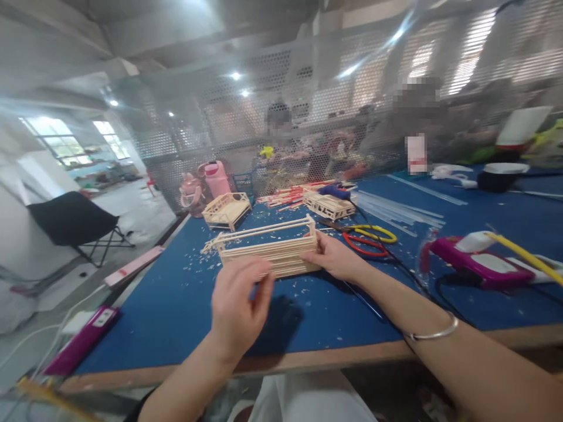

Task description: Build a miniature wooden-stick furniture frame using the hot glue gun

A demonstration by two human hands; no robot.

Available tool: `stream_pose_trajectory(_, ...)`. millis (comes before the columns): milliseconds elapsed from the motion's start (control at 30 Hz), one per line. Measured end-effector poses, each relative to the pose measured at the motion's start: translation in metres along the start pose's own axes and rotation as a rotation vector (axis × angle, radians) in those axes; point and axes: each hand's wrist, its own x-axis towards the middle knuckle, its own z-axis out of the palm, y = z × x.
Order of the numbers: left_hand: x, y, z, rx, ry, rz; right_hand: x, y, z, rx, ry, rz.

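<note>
A small frame built of thin wooden sticks [272, 249] stands on the blue table top [176, 293] in front of me. My right hand [336, 256] grips its right end, fingers closed on the sticks. My left hand [237, 308] hovers at the near left side of the frame, fingers pressed together in a pinch; what they hold, if anything, I cannot make out. A silver bangle [433, 334] sits on my right wrist.
Two finished stick models [226, 210] [329, 205] stand farther back. Yellow and red-handled scissors [369, 239], a pink tool with cable [475, 258], clear rods [396, 211] and wood shavings lie around. People sit behind a mesh screen. A black folding chair [73, 223] stands left.
</note>
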Motion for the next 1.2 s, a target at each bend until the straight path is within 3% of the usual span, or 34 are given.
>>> stream_pose_trajectory(100, -0.031, -0.032, -0.023, 0.071, 0.107, -0.581, 0.0, 0.0, 0.001, -0.022, -0.01, -0.001)
stream_pose_trajectory(167, -0.042, -0.05, -0.03, -0.052, -0.056, -0.86, 0.0, 0.001, 0.002, -0.042, -0.009, -0.005)
stream_pose_trajectory(233, -0.045, -0.06, -0.032, -0.198, -0.22, -0.958, 0.0, 0.001, 0.005, -0.065, -0.01, -0.013)
stream_pose_trajectory(333, -0.042, -0.061, -0.031, -0.308, -0.304, -0.944, -0.001, 0.002, 0.008, -0.108, -0.02, -0.027)
stream_pose_trajectory(567, -0.045, -0.052, -0.031, -0.325, -0.249, -0.959, -0.002, 0.006, 0.008, -0.271, 0.083, -0.125)
stream_pose_trajectory(800, -0.05, -0.052, -0.031, -0.406, -0.249, -0.939, -0.021, -0.025, 0.016, -0.553, 0.567, -0.387)
stream_pose_trajectory(867, -0.051, -0.052, -0.031, -0.411, -0.243, -0.933, -0.025, -0.038, 0.033, -0.626, 0.501, -0.485)
stream_pose_trajectory(1000, -0.055, -0.051, -0.029, -0.392, -0.226, -0.936, -0.017, -0.058, 0.076, -0.842, 0.079, -0.649)
stream_pose_trajectory(1067, -0.056, -0.051, -0.028, -0.397, -0.231, -0.936, -0.012, -0.065, 0.094, -1.018, -0.063, -0.671)
stream_pose_trajectory(1200, -0.056, -0.05, -0.028, -0.388, -0.238, -0.932, -0.011, -0.071, 0.114, -1.253, -0.03, -0.575)
